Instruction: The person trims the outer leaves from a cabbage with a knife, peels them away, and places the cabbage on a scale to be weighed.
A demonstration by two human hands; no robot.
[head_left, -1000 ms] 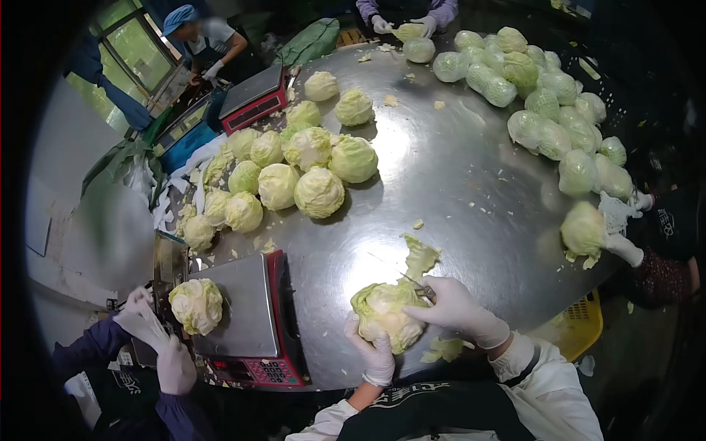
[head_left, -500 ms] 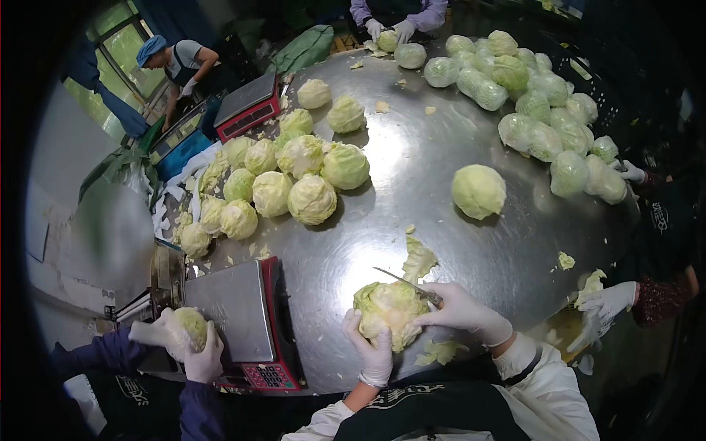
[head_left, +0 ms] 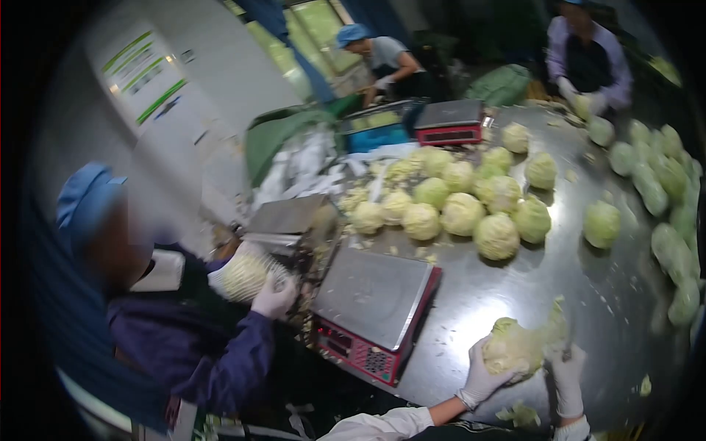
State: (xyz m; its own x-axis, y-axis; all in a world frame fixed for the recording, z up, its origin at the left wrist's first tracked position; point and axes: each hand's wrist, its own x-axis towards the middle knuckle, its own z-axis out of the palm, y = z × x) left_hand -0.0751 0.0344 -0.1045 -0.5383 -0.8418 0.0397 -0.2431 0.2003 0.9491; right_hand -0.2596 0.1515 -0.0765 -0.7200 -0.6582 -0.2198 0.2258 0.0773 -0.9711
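Observation:
Near the front edge of the metal table, my left hand [head_left: 485, 380], in a white glove, is wrapped round the left side and underside of a pale green cabbage [head_left: 507, 347]. My right hand [head_left: 568, 380], also gloved, is closed on a knife [head_left: 565, 354]; only a small dark part of it shows, and the blade is blurred. Just beyond the right hand stands a loose outer leaf [head_left: 554, 320], close to the cabbage's right side. Another torn leaf [head_left: 521, 415] lies between my forearms.
Left of my hands is a red scale [head_left: 375, 294]. A co-worker [head_left: 191, 323] there holds a cabbage in white netting [head_left: 246, 273]. Several bare cabbages [head_left: 496, 237] are heaped beyond; wrapped ones [head_left: 673, 253] line the right side. One cabbage [head_left: 602, 224] sits apart on the table [head_left: 471, 301].
My view has swung left, bringing the co-worker at the scale into full view. The knife hand has moved from the cabbage's top to its right side. The co-worker's cabbage is now in netting.

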